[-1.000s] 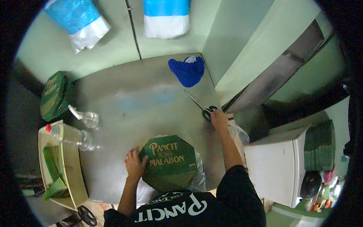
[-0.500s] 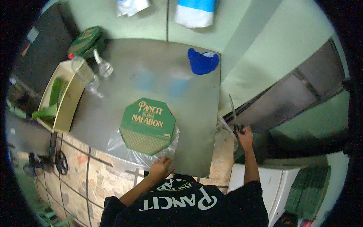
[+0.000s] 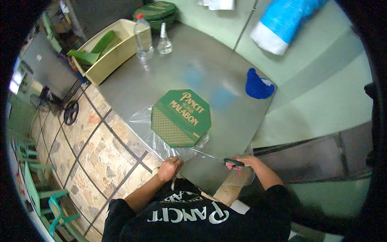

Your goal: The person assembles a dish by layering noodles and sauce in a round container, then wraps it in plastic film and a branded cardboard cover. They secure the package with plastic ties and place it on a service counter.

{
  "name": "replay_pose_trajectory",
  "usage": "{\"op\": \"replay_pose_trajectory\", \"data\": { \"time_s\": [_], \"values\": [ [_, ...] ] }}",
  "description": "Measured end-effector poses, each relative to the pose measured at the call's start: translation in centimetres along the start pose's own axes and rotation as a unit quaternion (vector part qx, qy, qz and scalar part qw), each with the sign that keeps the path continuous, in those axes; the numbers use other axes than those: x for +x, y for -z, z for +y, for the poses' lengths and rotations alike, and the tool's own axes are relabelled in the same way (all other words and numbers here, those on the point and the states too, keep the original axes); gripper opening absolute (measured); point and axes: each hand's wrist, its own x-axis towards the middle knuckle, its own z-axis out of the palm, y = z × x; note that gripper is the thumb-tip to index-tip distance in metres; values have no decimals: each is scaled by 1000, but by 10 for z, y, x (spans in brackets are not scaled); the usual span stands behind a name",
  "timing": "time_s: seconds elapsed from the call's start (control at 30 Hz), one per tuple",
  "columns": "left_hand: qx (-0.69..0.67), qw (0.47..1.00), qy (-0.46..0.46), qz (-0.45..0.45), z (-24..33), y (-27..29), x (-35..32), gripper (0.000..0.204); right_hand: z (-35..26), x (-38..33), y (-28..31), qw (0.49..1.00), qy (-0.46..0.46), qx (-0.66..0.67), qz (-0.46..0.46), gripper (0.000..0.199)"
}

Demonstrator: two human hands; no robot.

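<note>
A green octagonal box (image 3: 183, 117) with pale lettering lies on the metal table, on a sheet of clear plastic (image 3: 155, 141). At the table's front edge, my left hand (image 3: 168, 168) is closed, pinching the near edge of that plastic. My right hand (image 3: 244, 163) grips black-handled scissors (image 3: 234, 162) to the right of the box. Their long blades point left toward the plastic by the box's near corner; whether they touch it I cannot tell. A strip of clear plastic hangs around my right hand.
At the far left of the table (image 3: 125, 97) stand a cream bin (image 3: 109, 66) with green leaves, a red-capped clear bottle (image 3: 144, 38), a spray-type bottle (image 3: 164, 43) and stacked green boxes (image 3: 157, 14). A blue cloth (image 3: 259, 84) lies by the far right corner.
My right hand has brought the scissors in from beyond the table's right side, and the blades now point left, near the box. My left hand stays at the plastic. The view has turned.
</note>
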Motion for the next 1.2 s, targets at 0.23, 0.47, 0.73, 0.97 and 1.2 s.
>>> {"op": "replay_pose_trajectory", "data": {
  "time_s": [0.23, 0.47, 0.73, 0.97, 1.2],
  "values": [
    [-22, 998, -33, -48, 25, 9, 5, 19, -8, 64, -12, 997, 6, 53, -49, 21],
    [-30, 991, -125, 28, 21, 30, -5, 19, -15, 97, -73, 982, 111, 153, 16, 44],
    [-59, 997, -49, 12, -13, 73, -34, 17, -85, 148, -138, 964, 77, 158, 201, 50],
    [-110, 988, -102, 29, -24, 98, -32, 11, -92, 175, -168, 926, 75, 173, 326, 53],
    [-146, 969, -197, 33, -42, 131, -28, 12, -155, 242, -145, 870, 153, 298, 363, 54]
  ]
}}
